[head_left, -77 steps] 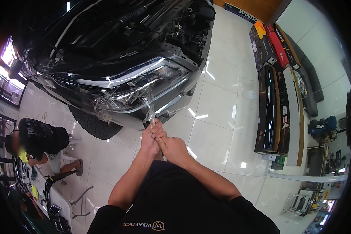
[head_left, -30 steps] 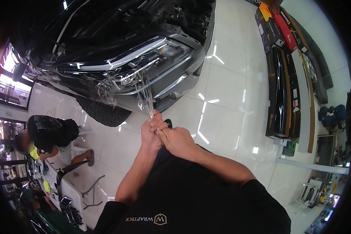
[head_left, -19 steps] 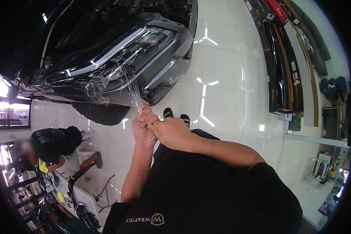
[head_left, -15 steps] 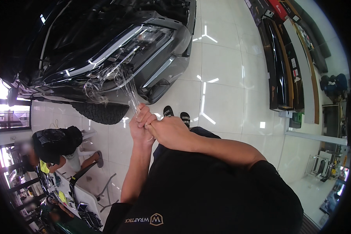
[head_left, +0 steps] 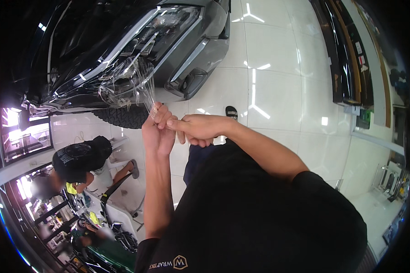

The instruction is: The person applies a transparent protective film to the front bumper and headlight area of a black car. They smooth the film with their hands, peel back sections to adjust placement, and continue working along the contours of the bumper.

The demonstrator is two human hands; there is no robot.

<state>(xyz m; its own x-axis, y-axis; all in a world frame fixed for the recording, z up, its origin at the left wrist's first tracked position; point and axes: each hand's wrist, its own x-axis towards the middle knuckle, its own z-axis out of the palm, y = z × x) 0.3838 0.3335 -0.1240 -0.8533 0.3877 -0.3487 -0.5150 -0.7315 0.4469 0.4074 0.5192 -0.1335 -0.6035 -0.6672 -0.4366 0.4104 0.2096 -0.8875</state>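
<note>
Clear plastic film (head_left: 143, 84) stretches in gathered strands from the front of a dark car (head_left: 100, 43), just below its headlight (head_left: 166, 20). My left hand (head_left: 158, 125) is closed around the bunched end of the film, palm side up. My right hand (head_left: 202, 126) lies beside it, its thumb touching the left fingers. The right index finger hangs apart from that thumb, and the other fingers curl loosely with nothing visible in them. More crumpled film (head_left: 116, 88) clings to the car's corner above the tyre (head_left: 120, 117).
A person in black (head_left: 82, 157) bends over a white table (head_left: 123, 216) at the left. Long dark boxes (head_left: 346, 59) line the right side. A grey bumper corner (head_left: 193, 84) juts out over the tiled floor (head_left: 278, 95). One sandal (head_left: 231, 112) shows beyond my right wrist.
My right hand has loosened from around the left fist and shifted right, its fingers spreading. The left hand still holds the film. The view has shifted, and one foot is now hidden.
</note>
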